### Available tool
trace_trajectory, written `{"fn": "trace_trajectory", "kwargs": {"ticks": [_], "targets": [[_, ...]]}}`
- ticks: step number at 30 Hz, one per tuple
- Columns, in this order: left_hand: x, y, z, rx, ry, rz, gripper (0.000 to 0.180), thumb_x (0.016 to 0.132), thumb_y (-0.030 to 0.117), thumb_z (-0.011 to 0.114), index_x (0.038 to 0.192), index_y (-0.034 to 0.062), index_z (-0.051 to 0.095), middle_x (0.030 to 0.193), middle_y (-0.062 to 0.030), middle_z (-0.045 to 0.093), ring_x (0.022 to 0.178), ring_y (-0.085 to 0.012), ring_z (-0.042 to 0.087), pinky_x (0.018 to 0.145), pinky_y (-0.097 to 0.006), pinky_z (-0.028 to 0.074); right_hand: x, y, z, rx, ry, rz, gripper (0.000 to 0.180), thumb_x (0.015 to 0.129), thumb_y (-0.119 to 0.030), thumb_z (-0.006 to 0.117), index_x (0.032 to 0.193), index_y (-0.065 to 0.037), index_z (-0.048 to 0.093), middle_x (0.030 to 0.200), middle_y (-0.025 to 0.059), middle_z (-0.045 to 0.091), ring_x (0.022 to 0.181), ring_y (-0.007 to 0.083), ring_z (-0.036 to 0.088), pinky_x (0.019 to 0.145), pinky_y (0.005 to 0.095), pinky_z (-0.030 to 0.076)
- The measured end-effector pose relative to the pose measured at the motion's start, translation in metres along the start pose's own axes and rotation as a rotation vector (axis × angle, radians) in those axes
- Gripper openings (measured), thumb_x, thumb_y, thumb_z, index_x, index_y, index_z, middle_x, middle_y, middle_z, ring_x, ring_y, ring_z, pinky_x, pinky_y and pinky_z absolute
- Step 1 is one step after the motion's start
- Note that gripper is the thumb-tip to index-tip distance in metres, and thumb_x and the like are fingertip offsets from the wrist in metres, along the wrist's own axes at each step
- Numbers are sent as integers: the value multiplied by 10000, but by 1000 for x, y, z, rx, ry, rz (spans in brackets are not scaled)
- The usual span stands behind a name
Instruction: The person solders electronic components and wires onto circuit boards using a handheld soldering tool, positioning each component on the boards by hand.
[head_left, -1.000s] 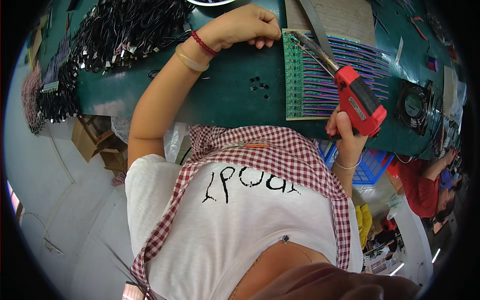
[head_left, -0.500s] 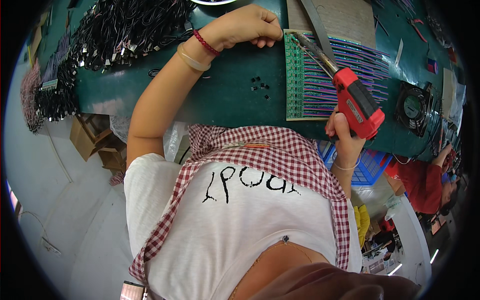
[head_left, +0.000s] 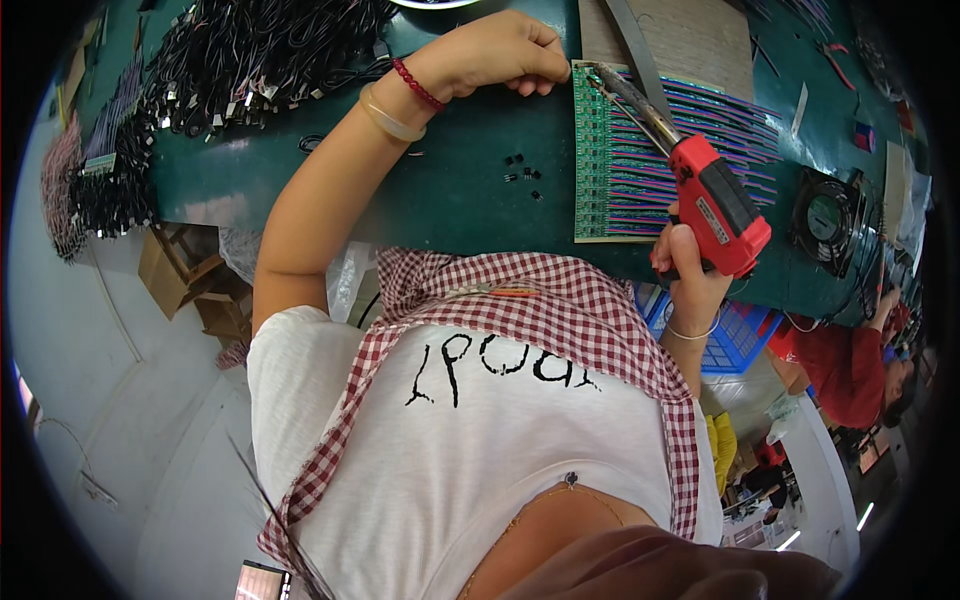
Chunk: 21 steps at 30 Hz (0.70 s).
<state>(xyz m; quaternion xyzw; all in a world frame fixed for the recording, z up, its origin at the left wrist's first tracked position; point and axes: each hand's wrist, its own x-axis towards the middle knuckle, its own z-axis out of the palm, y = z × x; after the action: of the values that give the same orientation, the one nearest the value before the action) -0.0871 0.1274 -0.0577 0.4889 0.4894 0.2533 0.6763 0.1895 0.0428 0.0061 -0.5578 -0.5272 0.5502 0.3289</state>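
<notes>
red soldering gun (head_left: 712, 203) is gripped in closed right hand (head_left: 688, 268), tip angled onto green circuit board (head_left: 600, 170) on green bench (head_left: 440, 190). left hand (head_left: 495, 52), curled, is pressed at board's top-left corner, prob. to steady it; held item can't be told.
</notes>
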Motion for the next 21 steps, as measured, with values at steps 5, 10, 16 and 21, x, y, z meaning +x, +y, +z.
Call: {"fn": "trace_trajectory", "kwargs": {"ticks": [5, 10, 16, 21], "targets": [[-1, 1, 0, 1, 1, -3, 132, 767, 139, 559, 687, 35, 573, 619, 3, 545, 495, -30, 443, 464, -162, 359, -1, -1, 0, -17, -17, -23, 235, 827, -72, 548, 1000, 78, 496, 558, 54, 478, 452, 107, 428, 439, 239, 369], [-3, 1, 0, -7, 7, 8, 132, 765, 142, 559, 681, 41, 570, 618, 6, 543, 492, -29, 437, 464, -161, 355, -5, 1, 0, -5, 0, -15, 268, 834, -97, 550, 1036, 72, 493, 567, 58, 473, 454, 104, 430, 442, 236, 374], [-3, 1, 0, -17, 6, -13, 134, 764, 142, 557, 672, 45, 564, 615, 8, 540, 490, -28, 434, 462, -161, 352, 0, -7, -3, 204, -54, -39, 329, 851, -114, 529, 1109, 80, 463, 576, 70, 477, 448, 105, 428, 440, 238, 382], [-5, 3, 1, -4, 19, -9, 134, 764, 142, 557, 666, 50, 563, 613, 11, 540, 491, -27, 434, 460, -161, 350, 5, -7, 4, 249, -75, 2, 329, 854, -113, 521, 1113, 81, 458, 578, 75, 484, 440, 105, 431, 432, 242, 396]]}}
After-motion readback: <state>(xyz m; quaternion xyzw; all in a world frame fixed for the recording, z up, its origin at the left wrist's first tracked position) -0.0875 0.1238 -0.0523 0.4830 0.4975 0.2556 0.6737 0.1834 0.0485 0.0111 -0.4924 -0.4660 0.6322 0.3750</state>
